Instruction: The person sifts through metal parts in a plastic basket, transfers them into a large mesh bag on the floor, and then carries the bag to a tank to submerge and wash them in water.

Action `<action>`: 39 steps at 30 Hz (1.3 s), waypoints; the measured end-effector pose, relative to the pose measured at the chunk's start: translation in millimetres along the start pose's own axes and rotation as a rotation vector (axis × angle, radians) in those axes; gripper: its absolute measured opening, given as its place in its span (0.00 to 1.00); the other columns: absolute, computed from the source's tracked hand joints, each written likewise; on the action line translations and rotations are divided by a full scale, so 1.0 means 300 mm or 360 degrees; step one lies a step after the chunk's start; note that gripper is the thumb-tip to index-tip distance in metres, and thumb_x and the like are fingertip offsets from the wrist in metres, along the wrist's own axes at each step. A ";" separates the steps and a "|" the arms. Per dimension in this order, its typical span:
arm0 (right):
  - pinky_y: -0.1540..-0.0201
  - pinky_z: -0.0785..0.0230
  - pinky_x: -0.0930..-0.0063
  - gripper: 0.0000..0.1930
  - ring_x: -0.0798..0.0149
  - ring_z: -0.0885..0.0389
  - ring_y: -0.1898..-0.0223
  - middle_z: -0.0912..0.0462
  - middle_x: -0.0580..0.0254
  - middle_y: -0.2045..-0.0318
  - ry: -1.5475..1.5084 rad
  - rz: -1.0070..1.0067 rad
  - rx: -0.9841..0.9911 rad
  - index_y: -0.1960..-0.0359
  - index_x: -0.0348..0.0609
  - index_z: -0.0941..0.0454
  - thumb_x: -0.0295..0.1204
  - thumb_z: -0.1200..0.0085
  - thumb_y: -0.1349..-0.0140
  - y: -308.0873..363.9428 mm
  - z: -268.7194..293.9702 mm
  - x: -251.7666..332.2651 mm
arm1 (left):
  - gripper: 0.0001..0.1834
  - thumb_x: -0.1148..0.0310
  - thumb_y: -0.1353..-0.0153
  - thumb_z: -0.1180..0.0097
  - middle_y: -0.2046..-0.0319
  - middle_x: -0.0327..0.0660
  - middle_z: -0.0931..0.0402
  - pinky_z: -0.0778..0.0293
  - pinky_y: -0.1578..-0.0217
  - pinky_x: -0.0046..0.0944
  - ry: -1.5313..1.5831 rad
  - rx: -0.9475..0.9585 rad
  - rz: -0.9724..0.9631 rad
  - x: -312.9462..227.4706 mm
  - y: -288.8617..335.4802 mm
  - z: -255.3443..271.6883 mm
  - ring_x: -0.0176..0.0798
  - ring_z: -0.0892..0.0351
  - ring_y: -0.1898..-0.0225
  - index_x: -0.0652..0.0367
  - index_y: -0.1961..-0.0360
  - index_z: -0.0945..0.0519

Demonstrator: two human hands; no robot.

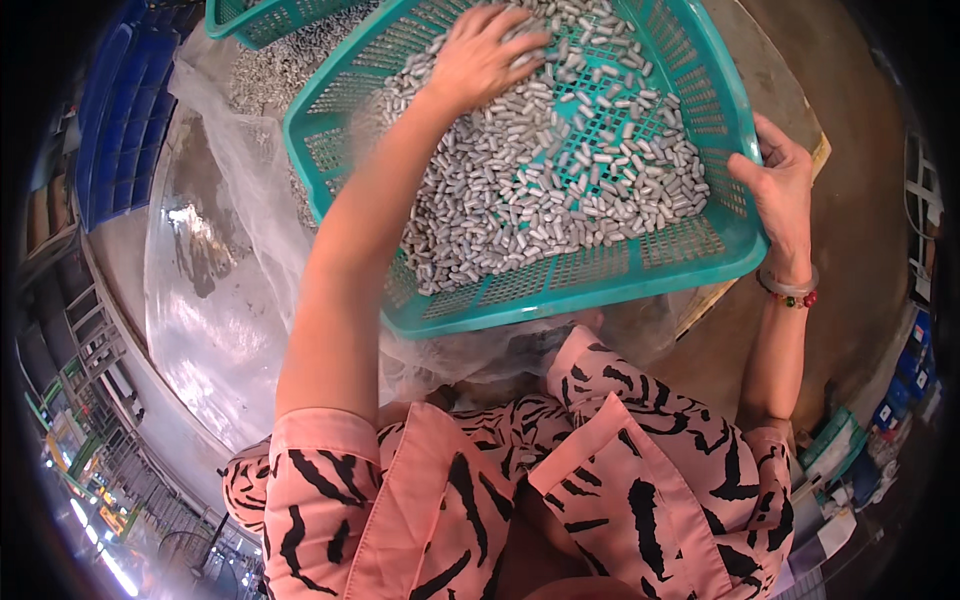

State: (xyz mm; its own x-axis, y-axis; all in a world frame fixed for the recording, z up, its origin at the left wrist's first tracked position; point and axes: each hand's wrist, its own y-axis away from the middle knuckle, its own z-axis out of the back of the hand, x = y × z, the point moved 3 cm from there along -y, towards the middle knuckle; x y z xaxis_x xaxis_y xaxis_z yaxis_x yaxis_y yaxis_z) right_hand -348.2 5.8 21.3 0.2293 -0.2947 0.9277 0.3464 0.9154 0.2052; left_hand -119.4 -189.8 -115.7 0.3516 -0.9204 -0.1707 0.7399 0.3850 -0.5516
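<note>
Gripping the teal basket rim, right hand; left hand spread on grey pellets.

Matt grey metal pins fill a perforated plastic basket.

Short-sleeved pink top with black tiger-like stripes, collar open. Forearms bare. Right wrist: pale bangle plus red-and-green bead bracelet.

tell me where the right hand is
In the head view, at the right, the right hand grips the teal basket's right rim, beside the grey pellets.
</note>
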 end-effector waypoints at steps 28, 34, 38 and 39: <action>0.58 0.32 0.82 0.22 0.73 0.24 0.63 0.20 0.61 0.63 -0.0049 -0.0147 -0.0051 0.52 0.27 0.27 0.16 0.49 0.54 -0.015 0.010 -0.100 | 0.24 0.47 0.41 0.54 0.37 0.34 0.45 0.56 0.40 0.63 -0.0094 0.0509 -0.0185 0.050 0.114 0.006 0.47 0.51 0.34 0.26 0.41 0.37; 0.57 0.32 0.81 0.24 0.72 0.24 0.62 0.21 0.59 0.62 -0.0122 -0.0108 0.0016 0.51 0.26 0.28 0.16 0.50 0.55 -0.028 0.045 -0.156 | 0.30 0.51 0.43 0.49 0.34 0.31 0.54 0.61 0.41 0.70 -0.0120 0.1295 0.0334 -0.177 0.550 0.217 0.54 0.63 0.32 0.19 0.39 0.42; 0.57 0.32 0.81 0.25 0.72 0.24 0.62 0.21 0.59 0.62 -0.0164 -0.0160 0.0014 0.50 0.26 0.29 0.16 0.50 0.55 -0.023 0.081 -0.172 | 0.32 0.57 0.46 0.48 0.33 0.28 0.54 0.63 0.41 0.73 0.0380 0.1540 0.0048 -0.359 0.494 0.181 0.54 0.65 0.31 0.14 0.41 0.42; 0.57 0.32 0.81 0.25 0.72 0.24 0.62 0.21 0.59 0.62 -0.0173 -0.0162 0.0025 0.50 0.26 0.29 0.16 0.50 0.55 -0.025 0.077 -0.188 | 0.32 0.60 0.46 0.49 0.33 0.28 0.54 0.62 0.41 0.73 0.0413 0.1570 -0.0055 -0.399 0.471 0.146 0.53 0.66 0.31 0.12 0.42 0.41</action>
State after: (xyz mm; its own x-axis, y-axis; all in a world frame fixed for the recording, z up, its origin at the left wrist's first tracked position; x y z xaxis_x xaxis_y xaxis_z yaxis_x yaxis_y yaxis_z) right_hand -384.7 22.0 -25.3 0.0938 -0.3555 0.9300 0.3484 0.8867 0.3039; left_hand -31.8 -22.3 -137.5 0.2729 -0.8733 -0.4036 0.9311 0.1343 0.3391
